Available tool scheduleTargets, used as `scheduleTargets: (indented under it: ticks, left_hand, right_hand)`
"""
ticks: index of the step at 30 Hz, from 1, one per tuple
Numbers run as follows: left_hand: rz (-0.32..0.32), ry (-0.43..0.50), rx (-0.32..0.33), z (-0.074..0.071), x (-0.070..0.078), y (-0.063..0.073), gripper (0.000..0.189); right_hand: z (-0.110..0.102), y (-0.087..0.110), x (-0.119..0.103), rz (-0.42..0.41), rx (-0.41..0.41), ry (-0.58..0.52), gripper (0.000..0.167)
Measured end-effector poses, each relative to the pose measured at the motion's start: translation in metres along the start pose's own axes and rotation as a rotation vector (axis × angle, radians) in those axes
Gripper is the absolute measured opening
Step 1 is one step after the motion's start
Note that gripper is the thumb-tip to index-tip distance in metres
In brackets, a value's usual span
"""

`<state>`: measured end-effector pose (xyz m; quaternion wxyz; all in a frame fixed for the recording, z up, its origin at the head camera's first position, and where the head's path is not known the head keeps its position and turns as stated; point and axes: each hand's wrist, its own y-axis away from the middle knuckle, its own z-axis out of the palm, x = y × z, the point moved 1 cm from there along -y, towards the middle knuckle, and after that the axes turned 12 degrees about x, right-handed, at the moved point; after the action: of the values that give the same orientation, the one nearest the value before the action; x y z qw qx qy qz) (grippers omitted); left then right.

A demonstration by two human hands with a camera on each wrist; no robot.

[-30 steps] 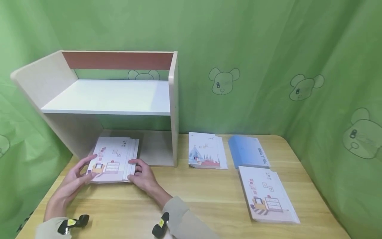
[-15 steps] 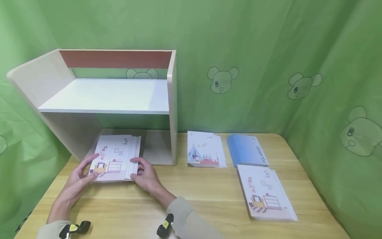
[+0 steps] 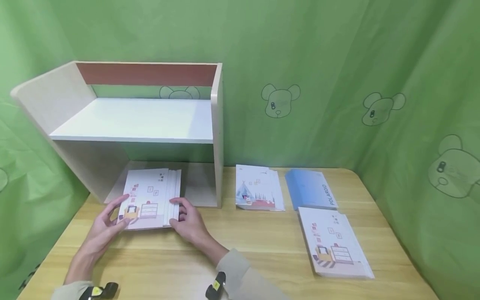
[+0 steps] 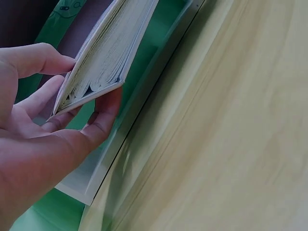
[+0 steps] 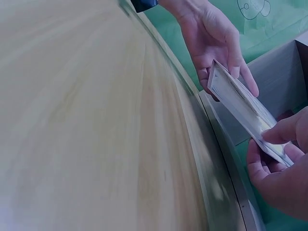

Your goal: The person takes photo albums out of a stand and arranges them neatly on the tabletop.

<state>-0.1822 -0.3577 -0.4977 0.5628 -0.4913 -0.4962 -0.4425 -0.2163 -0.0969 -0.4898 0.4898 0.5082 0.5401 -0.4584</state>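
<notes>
A white illustrated book (image 3: 148, 198) with a drawn chair and dresser on its cover is held at the front of the bookshelf's lower compartment. My left hand (image 3: 101, 231) grips its left edge, and my right hand (image 3: 192, 223) pinches the right edge. From the left wrist, the book's page edges (image 4: 103, 60) show as a thick fanned block, with left fingers above and below the covers. The right wrist view has the book (image 5: 240, 103) tilted between both hands, the right thumb (image 5: 279, 132) on one side and curled fingers underneath.
The wooden bookshelf (image 3: 217, 137) has a bare white upper shelf (image 3: 138, 118). Right of it on the table (image 3: 255, 250) lie a white book with a tent picture (image 3: 255, 187), a blue POLAROID book (image 3: 311, 187) and another dresser-cover book (image 3: 333, 246). A green curtain (image 3: 318, 54) hangs behind.
Both hands have shifted slightly to the right with the book between them. The other books and the bookshelf stay in place.
</notes>
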Motion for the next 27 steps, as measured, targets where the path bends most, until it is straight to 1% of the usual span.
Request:
scheduleTargets:
  ticks: [5,10,16,21,27]
  left_hand:
    - [0.005,-0.016,0.004,0.005,0.002,0.002,0.081]
    - [0.004,-0.017,-0.012,0.009,0.006,0.004,0.082]
    - [-0.012,-0.036,-0.029,0.014,0.013,0.007,0.083]
    - [-0.011,-0.059,-0.032,0.016,0.015,0.01,0.082]
    - [-0.001,-0.035,-0.071,0.018,0.015,0.014,0.081]
  right_hand:
    - [-0.006,0.0,-0.001,-0.001,0.008,0.019,0.063]
    - [-0.014,0.001,-0.003,-0.002,0.002,0.019,0.069]
    - [-0.024,-0.001,-0.003,-0.045,-0.024,0.023,0.073]
    - [-0.03,0.0,-0.003,-0.061,-0.054,0.005,0.075]
    - [-0.035,0.006,-0.002,-0.073,-0.059,0.006,0.074]
